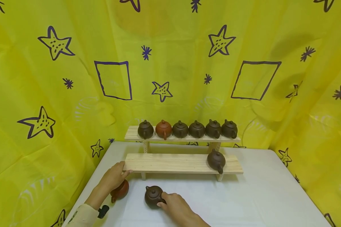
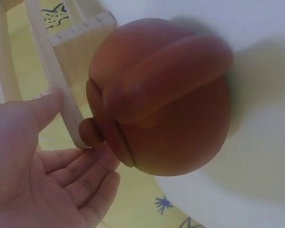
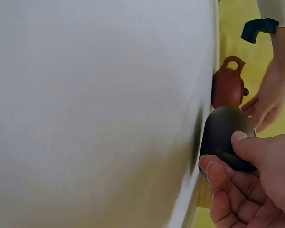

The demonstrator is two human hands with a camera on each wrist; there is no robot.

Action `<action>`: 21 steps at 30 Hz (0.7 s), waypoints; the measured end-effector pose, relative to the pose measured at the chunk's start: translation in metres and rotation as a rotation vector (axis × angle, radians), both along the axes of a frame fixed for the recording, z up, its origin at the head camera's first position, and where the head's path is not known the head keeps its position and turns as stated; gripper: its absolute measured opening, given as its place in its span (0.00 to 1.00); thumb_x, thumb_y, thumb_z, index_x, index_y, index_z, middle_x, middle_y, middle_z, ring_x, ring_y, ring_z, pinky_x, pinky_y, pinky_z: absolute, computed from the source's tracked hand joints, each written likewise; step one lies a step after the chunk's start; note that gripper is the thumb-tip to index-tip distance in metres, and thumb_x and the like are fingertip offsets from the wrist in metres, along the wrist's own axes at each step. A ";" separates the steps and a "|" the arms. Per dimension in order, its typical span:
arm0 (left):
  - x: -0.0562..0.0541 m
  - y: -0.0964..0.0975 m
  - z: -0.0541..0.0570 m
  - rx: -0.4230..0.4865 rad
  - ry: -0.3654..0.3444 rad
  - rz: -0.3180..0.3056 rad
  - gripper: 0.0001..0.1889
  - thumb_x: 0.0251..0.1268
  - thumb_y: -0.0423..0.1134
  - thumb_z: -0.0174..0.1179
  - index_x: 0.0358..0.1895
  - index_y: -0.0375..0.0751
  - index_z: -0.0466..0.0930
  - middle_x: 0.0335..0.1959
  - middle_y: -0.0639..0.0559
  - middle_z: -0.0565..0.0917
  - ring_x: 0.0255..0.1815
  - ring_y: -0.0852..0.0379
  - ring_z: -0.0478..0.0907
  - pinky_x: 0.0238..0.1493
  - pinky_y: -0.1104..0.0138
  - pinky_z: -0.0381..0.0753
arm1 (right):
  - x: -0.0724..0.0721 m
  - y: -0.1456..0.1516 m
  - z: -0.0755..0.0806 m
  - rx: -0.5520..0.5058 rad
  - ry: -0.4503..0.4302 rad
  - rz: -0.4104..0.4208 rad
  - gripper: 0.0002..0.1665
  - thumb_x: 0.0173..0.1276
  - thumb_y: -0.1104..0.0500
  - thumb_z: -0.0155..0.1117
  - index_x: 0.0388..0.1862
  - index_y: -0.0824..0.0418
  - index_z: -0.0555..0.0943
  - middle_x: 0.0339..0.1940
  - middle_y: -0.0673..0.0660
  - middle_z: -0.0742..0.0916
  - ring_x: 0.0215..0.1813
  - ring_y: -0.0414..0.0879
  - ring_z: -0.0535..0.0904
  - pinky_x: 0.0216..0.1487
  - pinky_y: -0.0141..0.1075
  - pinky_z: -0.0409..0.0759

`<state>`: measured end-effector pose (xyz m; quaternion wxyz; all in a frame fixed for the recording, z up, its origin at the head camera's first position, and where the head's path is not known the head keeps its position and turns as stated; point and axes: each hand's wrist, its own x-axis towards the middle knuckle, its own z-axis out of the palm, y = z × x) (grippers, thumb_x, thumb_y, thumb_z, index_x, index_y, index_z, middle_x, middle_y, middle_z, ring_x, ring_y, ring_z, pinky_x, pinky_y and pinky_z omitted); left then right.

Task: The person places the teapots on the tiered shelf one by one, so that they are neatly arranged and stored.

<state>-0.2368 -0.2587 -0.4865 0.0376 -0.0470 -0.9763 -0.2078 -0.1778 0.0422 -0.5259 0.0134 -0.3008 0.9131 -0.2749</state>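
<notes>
My right hand [image 1: 177, 205] pinches the handle of a dark brown teapot [image 1: 153, 196] low over the white table, in front of the two-tier wooden shelf. The same dark teapot [image 3: 225, 133] appears in the right wrist view, with thumb and index finger on its handle. My left hand [image 1: 112, 178] holds the left end of the lower shelf board [image 1: 164, 162], its thumb along the front edge. Beneath that hand stands a reddish-brown teapot [image 1: 120, 190], partly hidden from the head camera. Its handle and lid fill the middle of the left wrist view, close to the fingers [image 2: 92, 175].
Another dark teapot [image 1: 216, 160] stands near the right end of the lower board. On the upper board [image 1: 130, 134] is a row of several dark teapots and one reddish teapot [image 1: 163, 129]. A yellow patterned curtain [image 1: 176, 69] surrounds the white table [image 1: 244, 195].
</notes>
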 end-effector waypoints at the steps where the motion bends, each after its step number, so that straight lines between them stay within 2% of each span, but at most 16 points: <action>1: 0.000 0.000 0.000 0.001 0.000 0.000 0.30 0.76 0.45 0.65 0.65 0.19 0.72 0.54 0.28 0.83 0.54 0.35 0.84 0.56 0.43 0.83 | 0.001 0.005 0.002 -0.016 -0.011 0.005 0.11 0.75 0.50 0.69 0.38 0.55 0.81 0.28 0.44 0.87 0.30 0.30 0.79 0.32 0.27 0.78; 6: 0.002 -0.001 0.001 0.003 0.002 -0.003 0.30 0.76 0.44 0.65 0.64 0.18 0.72 0.54 0.27 0.83 0.54 0.34 0.84 0.56 0.42 0.83 | 0.001 0.025 0.018 -0.084 0.011 0.006 0.12 0.76 0.51 0.67 0.36 0.56 0.79 0.24 0.41 0.82 0.24 0.29 0.70 0.26 0.25 0.72; 10: 0.003 0.000 0.003 0.000 0.007 -0.008 0.29 0.76 0.43 0.65 0.64 0.18 0.72 0.54 0.27 0.83 0.54 0.34 0.84 0.56 0.42 0.83 | -0.004 0.040 0.036 -0.139 0.062 -0.044 0.12 0.77 0.53 0.68 0.34 0.56 0.79 0.22 0.41 0.79 0.22 0.29 0.66 0.23 0.26 0.69; 16: 0.002 0.000 0.004 -0.009 0.008 -0.011 0.29 0.76 0.42 0.65 0.64 0.18 0.72 0.53 0.27 0.83 0.54 0.34 0.84 0.56 0.42 0.83 | -0.022 0.061 0.057 -0.195 0.125 -0.180 0.14 0.78 0.56 0.67 0.31 0.56 0.76 0.18 0.44 0.75 0.20 0.32 0.64 0.20 0.27 0.65; 21: 0.001 0.001 0.002 -0.004 -0.010 -0.007 0.29 0.76 0.42 0.65 0.64 0.19 0.72 0.53 0.28 0.83 0.52 0.37 0.84 0.54 0.43 0.84 | -0.041 0.074 0.063 -0.187 0.173 -0.322 0.18 0.76 0.57 0.69 0.28 0.57 0.73 0.16 0.46 0.71 0.18 0.35 0.64 0.20 0.29 0.62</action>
